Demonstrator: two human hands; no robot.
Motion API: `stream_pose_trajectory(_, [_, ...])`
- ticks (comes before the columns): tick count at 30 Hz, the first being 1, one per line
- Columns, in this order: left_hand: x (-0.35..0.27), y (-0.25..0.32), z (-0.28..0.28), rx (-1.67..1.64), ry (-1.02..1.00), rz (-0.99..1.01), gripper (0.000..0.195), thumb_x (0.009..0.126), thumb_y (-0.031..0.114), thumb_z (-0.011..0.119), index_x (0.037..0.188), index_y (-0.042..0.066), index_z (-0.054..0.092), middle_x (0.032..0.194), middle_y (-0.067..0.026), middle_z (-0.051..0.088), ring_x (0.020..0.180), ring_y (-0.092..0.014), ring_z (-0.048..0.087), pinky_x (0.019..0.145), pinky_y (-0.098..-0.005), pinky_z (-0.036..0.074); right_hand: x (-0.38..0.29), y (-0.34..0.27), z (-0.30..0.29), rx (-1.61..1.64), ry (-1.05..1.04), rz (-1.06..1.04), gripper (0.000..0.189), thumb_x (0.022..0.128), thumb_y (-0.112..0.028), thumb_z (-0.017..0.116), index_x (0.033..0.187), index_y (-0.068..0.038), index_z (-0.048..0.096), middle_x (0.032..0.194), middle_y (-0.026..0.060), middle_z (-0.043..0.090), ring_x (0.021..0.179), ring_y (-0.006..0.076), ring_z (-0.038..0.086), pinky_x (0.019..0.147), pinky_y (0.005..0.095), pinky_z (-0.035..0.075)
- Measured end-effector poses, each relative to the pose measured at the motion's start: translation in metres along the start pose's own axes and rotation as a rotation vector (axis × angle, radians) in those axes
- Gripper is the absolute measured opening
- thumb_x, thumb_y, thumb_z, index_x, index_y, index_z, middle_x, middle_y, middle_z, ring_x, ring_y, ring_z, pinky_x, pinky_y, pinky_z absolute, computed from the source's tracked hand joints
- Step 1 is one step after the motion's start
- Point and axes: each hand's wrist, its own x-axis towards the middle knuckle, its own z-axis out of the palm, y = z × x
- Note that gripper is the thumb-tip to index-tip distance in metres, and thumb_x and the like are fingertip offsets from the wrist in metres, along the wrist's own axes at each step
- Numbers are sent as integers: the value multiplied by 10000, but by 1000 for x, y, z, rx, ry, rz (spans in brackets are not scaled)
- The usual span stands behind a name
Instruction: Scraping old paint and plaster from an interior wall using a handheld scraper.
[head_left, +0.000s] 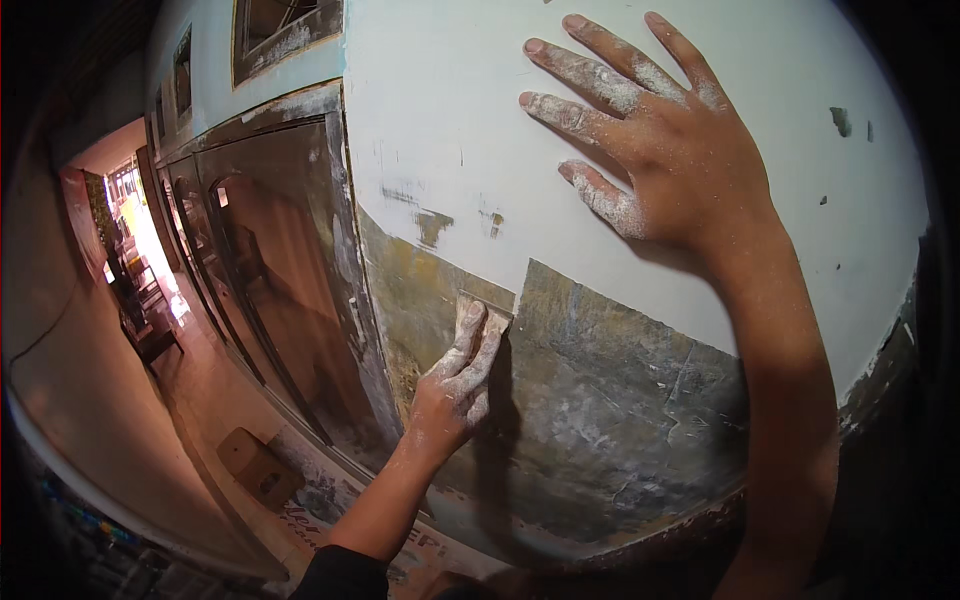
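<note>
My left hand (459, 375), dusted with white powder, grips a thin flat scraper blade (487, 304) with two fingers laid along its face. The blade lies against the wall at the lower border of the white coating (442, 135), where mottled grey-brown wall surface (622, 405) shows below. A step in that border stands just right of the blade. Higher up, my right hand (652, 135) rests palm down on the white part, fingers spread and powdery, with nothing held. Small dark bare patches (433, 227) mark the coating above the blade.
Left of the wall corner is a weathered door frame (349, 225) with dark glass panels (270, 247). Below it, a brown plastic stool (259, 465) stands on the floor by printed sheeting. A narrow passage (202, 360) leads to a bright opening with chairs.
</note>
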Motion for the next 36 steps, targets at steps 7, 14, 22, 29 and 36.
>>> stream_pose_trajectory(7, [7, 5, -2, -8, -15, -31, 651, 763, -96, 549, 1395, 58, 584, 1564, -209, 423, 1296, -422, 558, 1008, -424, 533, 0, 1, 0, 3, -3, -10, 441, 910, -324, 659, 1351, -327, 641, 1578, -120, 436, 1501, 96, 312, 1297, 449, 113])
stream_pose_trajectory(14, [17, 5, -7, 14, 16, 31, 687, 754, -109, 543, 1417, 68, 570, 1573, -204, 412, 1308, -426, 546, 1008, -420, 529, 2, 1, -1, 8, -1, -7, 447, 910, -332, 665, 1357, -334, 634, 1581, -128, 426, 1499, 94, 312, 1299, 451, 113])
stream_pose_trajectory(22, [22, 11, -6, -102, 20, -45, 574, 796, -176, 492, 1335, -31, 621, 1529, -300, 427, 1414, -402, 448, 1106, -380, 436, 0, 0, -1, 1, -11, -1, 440, 921, -345, 654, 1360, -339, 630, 1581, -132, 426, 1501, 92, 308, 1301, 452, 105])
stream_pose_trajectory(29, [8, 0, -1, -14, 43, 31, 645, 770, -136, 524, 1385, 45, 595, 1559, -226, 424, 1339, -412, 526, 1026, -406, 519, -1, 0, 3, -3, -20, 1, 441, 930, -358, 639, 1370, -330, 624, 1579, -129, 430, 1502, 86, 304, 1301, 452, 93])
stream_pose_trajectory(36, [-5, 2, 1, -28, 2, -16, 579, 783, -109, 538, 1342, 18, 621, 1531, -237, 456, 1295, -415, 565, 1008, -409, 532, 15, 11, -22, 15, -317, -67, 468, 1010, -471, 470, 1410, -261, 590, 1614, 13, 400, 1530, 211, 270, 1263, 561, 88])
